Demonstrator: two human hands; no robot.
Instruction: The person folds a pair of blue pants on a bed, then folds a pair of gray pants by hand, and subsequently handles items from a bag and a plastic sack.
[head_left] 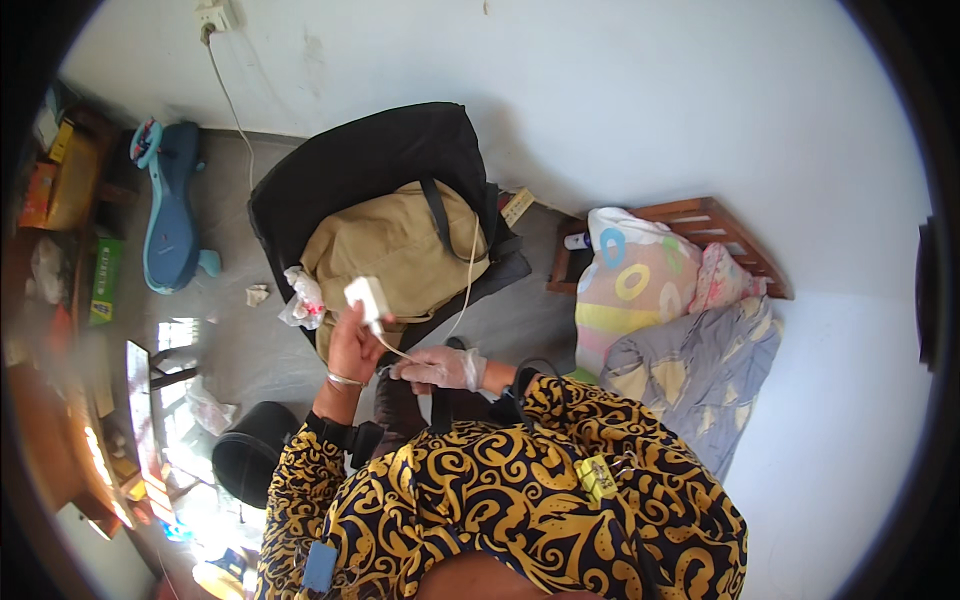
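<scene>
My left hand [354, 348], with a bracelet at the wrist, is closed around a white block that looks like a power adapter [367, 296] and holds it up. From its lower end a thin white cable [396, 352] runs to my right hand [440, 369]. That hand wears a clear plastic glove, and its fingers are pinched on the cable. Another stretch of cable rises from there over the bag. Just beyond both hands, a tan cloth bag [400, 250] with a dark strap lies on a large black chair or open case [345, 160]. A crumpled white plastic bag [302, 300] lies left of the adapter.
A blue ride-on toy car [172, 215] stands at the far left by the wall, below a wall socket [213, 17] with a plugged-in cord. A black bin [250, 452] is at near left. On the right, a wooden bed frame [690, 212] holds a pillow [635, 280] and grey quilt [700, 355].
</scene>
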